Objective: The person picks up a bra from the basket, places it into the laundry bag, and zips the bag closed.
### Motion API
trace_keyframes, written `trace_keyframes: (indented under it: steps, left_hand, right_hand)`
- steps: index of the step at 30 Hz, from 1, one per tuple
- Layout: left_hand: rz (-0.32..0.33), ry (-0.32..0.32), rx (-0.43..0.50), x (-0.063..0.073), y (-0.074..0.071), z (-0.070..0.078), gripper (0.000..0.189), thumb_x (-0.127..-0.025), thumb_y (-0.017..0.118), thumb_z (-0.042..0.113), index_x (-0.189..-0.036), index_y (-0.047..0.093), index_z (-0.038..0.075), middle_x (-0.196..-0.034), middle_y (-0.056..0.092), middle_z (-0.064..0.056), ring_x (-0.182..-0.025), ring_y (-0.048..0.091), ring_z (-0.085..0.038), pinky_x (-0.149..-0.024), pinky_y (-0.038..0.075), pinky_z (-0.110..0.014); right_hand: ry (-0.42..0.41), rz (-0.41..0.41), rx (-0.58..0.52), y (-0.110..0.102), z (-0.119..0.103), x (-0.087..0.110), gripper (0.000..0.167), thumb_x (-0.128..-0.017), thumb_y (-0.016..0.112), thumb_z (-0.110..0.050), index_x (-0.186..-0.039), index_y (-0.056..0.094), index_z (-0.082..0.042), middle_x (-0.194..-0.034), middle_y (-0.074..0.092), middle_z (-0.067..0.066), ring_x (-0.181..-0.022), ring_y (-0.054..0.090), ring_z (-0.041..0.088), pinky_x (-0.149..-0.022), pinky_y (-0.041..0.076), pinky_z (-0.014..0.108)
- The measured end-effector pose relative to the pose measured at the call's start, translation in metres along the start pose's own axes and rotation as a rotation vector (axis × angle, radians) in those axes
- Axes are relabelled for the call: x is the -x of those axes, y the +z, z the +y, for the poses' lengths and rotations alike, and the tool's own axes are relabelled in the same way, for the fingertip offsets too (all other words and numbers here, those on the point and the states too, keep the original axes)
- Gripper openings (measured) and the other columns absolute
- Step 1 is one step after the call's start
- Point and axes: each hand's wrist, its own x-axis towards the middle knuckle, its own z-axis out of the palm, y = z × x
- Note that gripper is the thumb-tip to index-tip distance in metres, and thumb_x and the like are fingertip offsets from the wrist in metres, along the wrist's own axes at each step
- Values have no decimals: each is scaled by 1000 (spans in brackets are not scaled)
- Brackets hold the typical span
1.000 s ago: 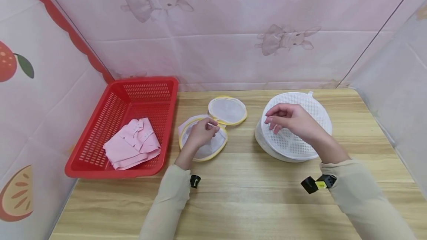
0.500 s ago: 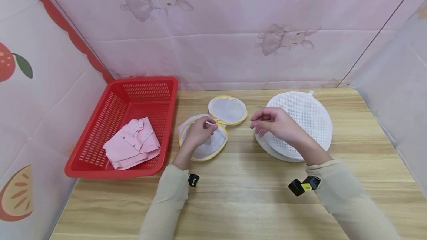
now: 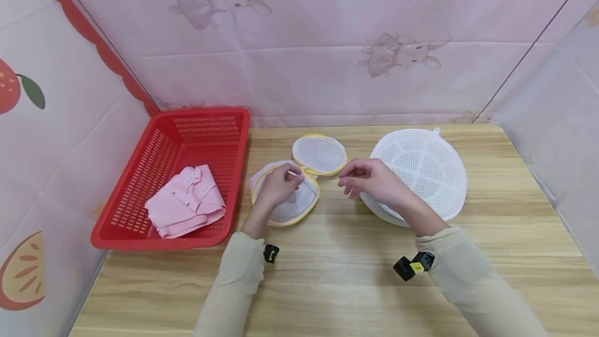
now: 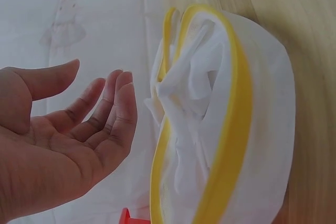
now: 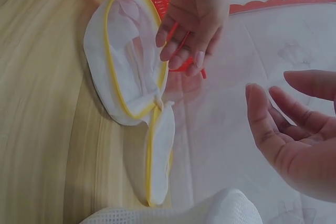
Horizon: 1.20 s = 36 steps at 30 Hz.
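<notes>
A white mesh laundry bag with yellow edging (image 3: 306, 204) lies unfolded on the table, its round lid (image 3: 320, 154) laid back behind it. Over the bag's mouth hovers my left hand (image 3: 280, 186), fingers loosely bent and holding nothing; the left wrist view shows a gap between hand and bag. White cloth (image 4: 181, 93) is visible inside the bag. My right hand (image 3: 369, 178) is in the air between that bag and a round white mesh laundry bag (image 3: 426, 176). Its fingers are relaxed, with nothing between them.
On the left stands a red plastic basket (image 3: 241, 170) with a folded pink garment (image 3: 187, 202) in it. Printed sheets form walls behind and at both sides of the wooden table (image 3: 337, 285).
My right hand has moved left and slightly nearer, from over the round white bag toward the yellow-edged one. The left hand has stayed nearly still.
</notes>
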Motion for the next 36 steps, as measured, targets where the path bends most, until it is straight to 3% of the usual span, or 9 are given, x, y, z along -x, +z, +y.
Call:
trace_keyframes:
  steps: [7,13,19,24,30,36]
  left_hand:
    - [24,22,28,0,-6,0,20,-88,60,19,-102,60,5,-78,64,-6,-72,60,-16,-60,45,-23]
    - [28,44,41,3,-14,3,21,-88,59,17,-104,61,3,-76,62,-7,-69,58,-16,-58,46,-23]
    - [29,63,50,7,-23,12,22,-90,57,18,-105,60,3,-84,64,-11,-77,60,-20,-62,47,-24]
    - [40,80,39,8,-30,17,24,-90,57,19,-106,60,2,-92,65,-15,-81,61,-21,-63,46,-25]
    - [41,79,49,8,-37,17,24,-91,56,18,-108,59,1,-93,63,-16,-83,60,-22,-65,47,-27]
    - [47,74,69,11,-48,18,27,-92,55,17,-113,57,1,-97,62,-17,-88,60,-27,-67,49,-29]
  right_hand:
    - [-16,-18,24,12,3,-5,11,-88,55,1,-96,58,9,-84,63,12,-68,61,18,-66,53,36]
    - [15,-2,-37,21,11,-12,11,-86,56,2,-95,57,9,-82,62,11,-71,60,22,-67,53,38]
    - [22,-1,-38,29,21,-23,11,-86,56,3,-94,56,10,-77,61,9,-71,60,25,-66,53,41]
    - [36,20,-28,35,32,-32,14,-85,55,5,-95,54,14,-75,61,9,-65,59,18,-63,54,40]
    - [98,34,14,43,54,-38,15,-84,55,3,-96,56,13,-78,59,17,-63,59,22,-60,53,36]
    - [176,53,-46,48,69,-40,16,-84,54,3,-98,55,12,-78,58,24,-59,57,21,-55,50,31]
